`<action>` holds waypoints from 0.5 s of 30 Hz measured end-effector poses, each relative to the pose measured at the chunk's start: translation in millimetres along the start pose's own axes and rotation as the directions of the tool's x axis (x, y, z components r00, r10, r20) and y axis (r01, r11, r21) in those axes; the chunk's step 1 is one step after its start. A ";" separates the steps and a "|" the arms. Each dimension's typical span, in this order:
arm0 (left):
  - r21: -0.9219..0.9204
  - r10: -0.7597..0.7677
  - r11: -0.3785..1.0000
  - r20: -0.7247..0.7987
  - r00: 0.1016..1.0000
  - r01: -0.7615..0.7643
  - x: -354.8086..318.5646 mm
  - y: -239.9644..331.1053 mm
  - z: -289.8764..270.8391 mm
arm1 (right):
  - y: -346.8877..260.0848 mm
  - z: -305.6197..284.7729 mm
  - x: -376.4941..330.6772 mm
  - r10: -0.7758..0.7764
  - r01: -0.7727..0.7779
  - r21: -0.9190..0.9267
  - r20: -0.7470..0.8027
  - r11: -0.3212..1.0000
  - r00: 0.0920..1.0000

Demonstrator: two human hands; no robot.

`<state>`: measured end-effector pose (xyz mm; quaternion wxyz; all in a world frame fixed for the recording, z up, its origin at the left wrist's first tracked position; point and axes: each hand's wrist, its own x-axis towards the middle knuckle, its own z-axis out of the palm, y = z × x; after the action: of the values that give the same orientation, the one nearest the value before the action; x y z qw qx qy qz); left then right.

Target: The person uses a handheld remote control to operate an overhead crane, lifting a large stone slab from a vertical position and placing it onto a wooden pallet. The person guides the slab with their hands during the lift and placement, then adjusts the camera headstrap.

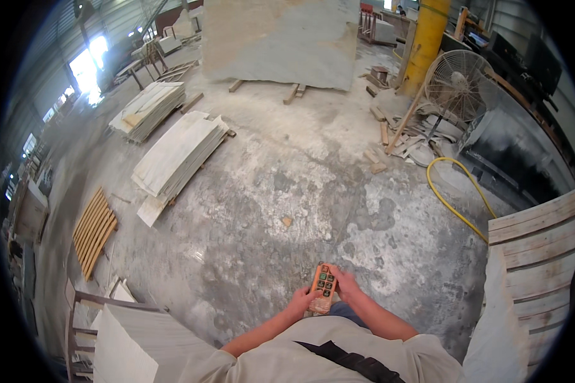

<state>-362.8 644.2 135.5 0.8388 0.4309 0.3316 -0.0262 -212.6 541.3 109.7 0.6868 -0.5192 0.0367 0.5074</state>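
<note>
An orange handheld remote control [324, 288] with two columns of dark buttons, one of them green, is held upright in front of my body. My left hand [300, 301] grips its left side, with the thumb over the lower buttons. My right hand [345, 285] wraps the right side near the top, its thumb close to the upper buttons. The fingers behind the remote are hidden. Far ahead, a large pale stone slab [281, 41] stands upright above wooden blocks [292, 94] on the floor.
Two stacks of stone slabs [179, 153] lie ahead left, near a slatted wooden pallet [94, 233]. White blocks [140, 345] stand close at left. On the right are a large fan [457, 80], a yellow pillar [426, 48], a yellow hose [446, 203] and a wooden slatted platform [543, 255].
</note>
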 end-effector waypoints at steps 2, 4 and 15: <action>-0.010 -0.007 1.000 -0.023 1.000 0.006 25.0 8.3 -9.9 | -9.7 3.6 26.4 0.027 -0.027 0.017 -0.005 0.999 1.000; -0.019 0.002 1.000 -0.044 0.999 -0.003 56.9 18.3 -19.7 | -21.7 6.5 57.4 0.040 -0.040 0.028 0.005 0.999 0.999; -0.002 0.043 0.999 -0.200 0.979 -0.044 237.9 186.2 -54.9 | -156.0 57.3 281.8 0.068 -0.068 -0.006 0.123 0.998 0.990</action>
<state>-145.4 859.1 106.7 0.8030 0.4360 0.4046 0.0366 10.8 778.4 78.7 0.6695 -0.4862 0.0116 0.5614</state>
